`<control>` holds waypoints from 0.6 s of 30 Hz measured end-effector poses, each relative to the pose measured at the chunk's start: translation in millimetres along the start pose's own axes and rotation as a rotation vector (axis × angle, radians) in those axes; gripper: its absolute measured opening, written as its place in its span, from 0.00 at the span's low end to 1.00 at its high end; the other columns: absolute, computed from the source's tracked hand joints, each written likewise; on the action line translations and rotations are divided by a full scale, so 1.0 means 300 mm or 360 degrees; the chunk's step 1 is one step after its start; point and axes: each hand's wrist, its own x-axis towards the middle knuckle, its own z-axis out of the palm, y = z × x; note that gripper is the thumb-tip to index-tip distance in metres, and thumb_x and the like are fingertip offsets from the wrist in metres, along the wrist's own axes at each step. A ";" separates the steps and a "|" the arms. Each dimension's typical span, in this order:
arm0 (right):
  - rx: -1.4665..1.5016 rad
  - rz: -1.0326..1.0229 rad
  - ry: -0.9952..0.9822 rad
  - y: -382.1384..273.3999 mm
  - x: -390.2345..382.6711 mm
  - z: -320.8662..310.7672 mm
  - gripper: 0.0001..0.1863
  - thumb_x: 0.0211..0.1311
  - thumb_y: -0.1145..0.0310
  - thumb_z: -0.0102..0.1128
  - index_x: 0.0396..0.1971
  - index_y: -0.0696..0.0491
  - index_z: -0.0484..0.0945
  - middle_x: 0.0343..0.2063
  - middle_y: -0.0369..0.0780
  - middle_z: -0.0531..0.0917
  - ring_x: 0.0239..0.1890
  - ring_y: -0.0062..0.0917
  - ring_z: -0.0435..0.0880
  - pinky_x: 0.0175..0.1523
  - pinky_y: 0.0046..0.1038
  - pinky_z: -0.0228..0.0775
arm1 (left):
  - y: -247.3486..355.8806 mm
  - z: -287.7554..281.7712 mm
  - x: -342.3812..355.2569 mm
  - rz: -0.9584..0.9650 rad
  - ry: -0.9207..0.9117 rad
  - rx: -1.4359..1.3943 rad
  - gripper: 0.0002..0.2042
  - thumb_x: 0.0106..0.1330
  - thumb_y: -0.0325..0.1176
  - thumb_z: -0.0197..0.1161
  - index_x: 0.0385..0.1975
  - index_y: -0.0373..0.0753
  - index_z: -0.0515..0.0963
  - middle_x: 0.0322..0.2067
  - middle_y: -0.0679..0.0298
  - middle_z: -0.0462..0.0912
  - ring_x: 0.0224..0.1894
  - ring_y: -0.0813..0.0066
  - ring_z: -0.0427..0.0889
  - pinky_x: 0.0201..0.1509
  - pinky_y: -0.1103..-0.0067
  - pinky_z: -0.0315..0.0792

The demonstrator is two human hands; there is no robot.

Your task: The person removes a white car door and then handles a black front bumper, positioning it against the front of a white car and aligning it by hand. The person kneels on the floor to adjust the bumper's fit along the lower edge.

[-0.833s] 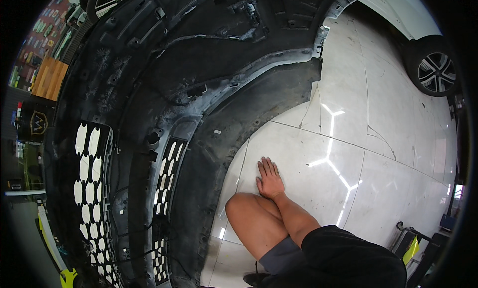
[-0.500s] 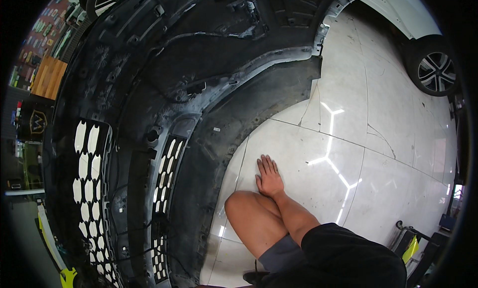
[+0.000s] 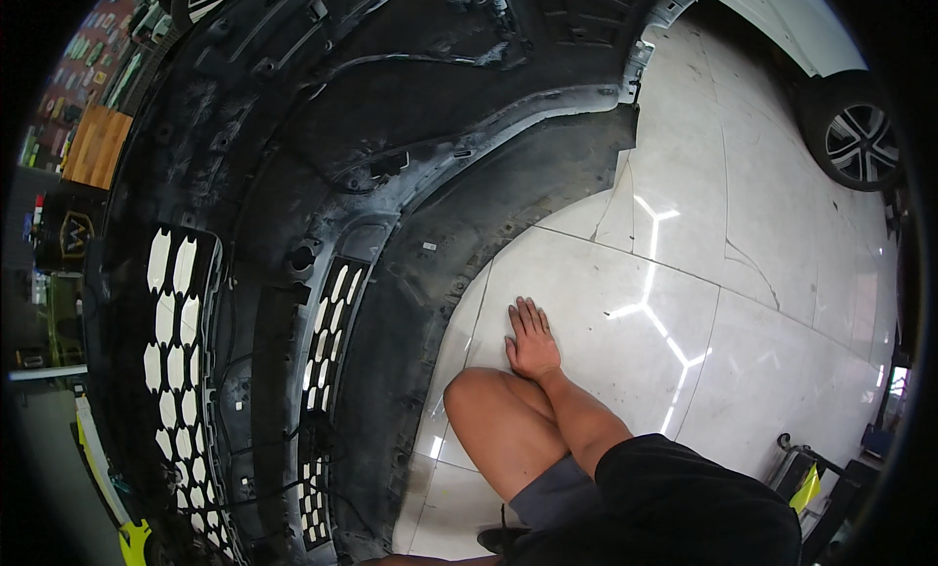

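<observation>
My right hand lies flat on the pale tiled floor, fingers stretched out and nothing in it. My bent knee is just beside its wrist. To its left a large black car bumper cover rests with its ribbed inner side showing. Two grille sections with honeycomb openings belong to it, a wider outer grille and a narrower one. A thin wire harness runs along the upper part of the cover. Of my left arm only a sliver shows at the lower edge; its hand is out of sight.
A car wheel under a white body panel stands at the upper right. A black frame with a yellow-green part is at the lower right. A wooden box and yellow-green equipment line the left side.
The whole scene has shifted slightly in the view. A sliver of my left arm shows more at the lower edge. My right hand stays flat on the floor.
</observation>
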 end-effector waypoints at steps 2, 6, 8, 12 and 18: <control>-0.0002 0.0014 -0.0015 0.001 -0.002 0.007 0.35 0.65 0.57 0.45 0.68 0.60 0.56 0.71 0.49 0.53 0.74 0.42 0.47 0.76 0.43 0.37 | 0.017 0.025 -0.016 -0.0124 0.0140 -0.0067 0.18 0.75 0.37 0.52 0.19 0.39 0.71 0.19 0.63 0.75 0.19 0.73 0.70 0.24 0.72 0.68; -0.0014 0.0030 -0.0023 0.007 -0.002 0.011 0.35 0.66 0.57 0.45 0.69 0.59 0.55 0.72 0.48 0.51 0.75 0.41 0.45 0.77 0.42 0.35 | -0.016 0.015 -0.010 -0.0148 0.0138 0.0014 0.18 0.74 0.36 0.53 0.19 0.38 0.70 0.20 0.63 0.74 0.20 0.72 0.69 0.25 0.72 0.67; -0.0020 0.0033 -0.0040 0.001 0.001 0.011 0.35 0.66 0.57 0.45 0.69 0.59 0.55 0.72 0.48 0.51 0.75 0.40 0.44 0.77 0.42 0.35 | -0.039 -0.009 -0.003 -0.0047 0.0126 0.0182 0.18 0.74 0.36 0.53 0.19 0.37 0.71 0.20 0.62 0.74 0.20 0.71 0.69 0.26 0.71 0.67; -0.0041 0.0054 -0.0055 -0.001 0.000 0.008 0.35 0.65 0.57 0.45 0.69 0.59 0.55 0.72 0.48 0.51 0.75 0.41 0.45 0.77 0.43 0.35 | -0.112 -0.049 -0.031 0.0342 0.0059 0.0748 0.18 0.75 0.36 0.51 0.20 0.35 0.72 0.20 0.58 0.74 0.23 0.66 0.70 0.29 0.68 0.68; 0.0005 0.0011 -0.0001 -0.008 0.002 0.006 0.35 0.64 0.58 0.48 0.68 0.60 0.57 0.71 0.49 0.53 0.75 0.42 0.46 0.76 0.44 0.36 | -0.165 -0.113 -0.004 0.0789 -0.0049 0.1217 0.07 0.74 0.31 0.48 0.38 0.35 0.71 0.33 0.55 0.77 0.34 0.60 0.75 0.39 0.68 0.72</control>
